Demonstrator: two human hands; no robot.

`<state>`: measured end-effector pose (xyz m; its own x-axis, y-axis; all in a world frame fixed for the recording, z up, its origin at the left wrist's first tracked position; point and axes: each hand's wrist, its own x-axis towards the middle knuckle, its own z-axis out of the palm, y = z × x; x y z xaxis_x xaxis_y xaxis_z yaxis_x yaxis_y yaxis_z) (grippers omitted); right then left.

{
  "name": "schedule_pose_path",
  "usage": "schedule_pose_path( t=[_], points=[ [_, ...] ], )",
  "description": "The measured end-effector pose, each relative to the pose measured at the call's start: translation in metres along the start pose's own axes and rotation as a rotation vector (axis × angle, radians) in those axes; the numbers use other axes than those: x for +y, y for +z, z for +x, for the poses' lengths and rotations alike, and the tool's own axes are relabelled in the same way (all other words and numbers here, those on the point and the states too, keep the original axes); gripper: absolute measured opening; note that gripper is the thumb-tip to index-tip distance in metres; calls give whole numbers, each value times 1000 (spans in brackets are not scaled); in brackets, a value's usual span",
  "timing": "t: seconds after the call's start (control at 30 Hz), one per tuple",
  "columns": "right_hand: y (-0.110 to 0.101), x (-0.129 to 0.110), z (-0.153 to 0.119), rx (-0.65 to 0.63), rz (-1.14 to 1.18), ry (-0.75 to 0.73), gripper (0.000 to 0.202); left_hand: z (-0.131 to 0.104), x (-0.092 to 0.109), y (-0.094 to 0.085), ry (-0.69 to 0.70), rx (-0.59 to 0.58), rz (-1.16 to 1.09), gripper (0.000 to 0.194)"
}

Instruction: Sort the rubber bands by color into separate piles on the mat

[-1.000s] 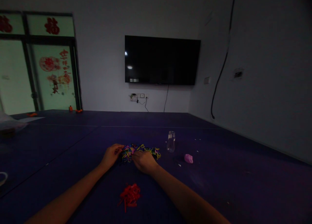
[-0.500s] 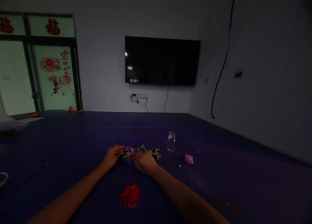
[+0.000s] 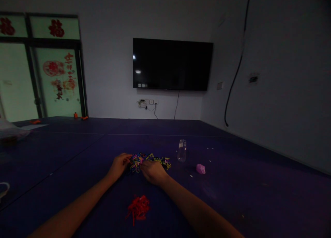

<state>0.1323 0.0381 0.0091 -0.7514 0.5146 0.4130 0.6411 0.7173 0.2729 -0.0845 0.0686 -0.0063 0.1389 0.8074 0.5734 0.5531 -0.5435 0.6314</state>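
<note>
A loose heap of multicoloured rubber bands [image 3: 136,161] in yellow, blue, pink and purple lies on the dark purple tabletop [image 3: 103,203]. At its left end is my left hand [image 3: 120,165], fingers curled and their tips pressed together on the bands. My right hand [image 3: 153,171] reaches over the front of the heap, its fingers closed and pointing down into the bands, hiding part of them. Exactly which bands the fingertips grip is too small to see. Nearer to me, between my forearms, sits a separate pile of red bands [image 3: 139,207].
Right of the heap stand a clear bottle [image 3: 181,151] and a crumpled pink lump [image 3: 200,169], with small white scraps around. A plastic bag [image 3: 11,132] rests at the left edge. Small orange objects [image 3: 75,115] are at the back left. A television [image 3: 172,64] hangs on the wall.
Very little differs. Both hands stay at the multicoloured heap, with only slight finger movement; the whole view has shifted a touch.
</note>
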Motion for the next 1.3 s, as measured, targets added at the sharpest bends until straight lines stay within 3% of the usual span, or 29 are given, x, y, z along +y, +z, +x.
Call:
schedule_pose_path(
  t=[0.17,0.57,0.8,1.3],
  points=[
    [-1,0,0,-9,-13,-4,20,3,-4,-2,-68,122,10,21],
    [-3,-1,0,0,-4,2,18,0,0,1,-29,169,-103,17],
    [1,0,-1,38,6,7,20,-1,4,2,-57,-20,-207,16],
    [5,0,0,42,-2,-2,21,1,-3,2,-126,-4,-105,8]
  ],
)
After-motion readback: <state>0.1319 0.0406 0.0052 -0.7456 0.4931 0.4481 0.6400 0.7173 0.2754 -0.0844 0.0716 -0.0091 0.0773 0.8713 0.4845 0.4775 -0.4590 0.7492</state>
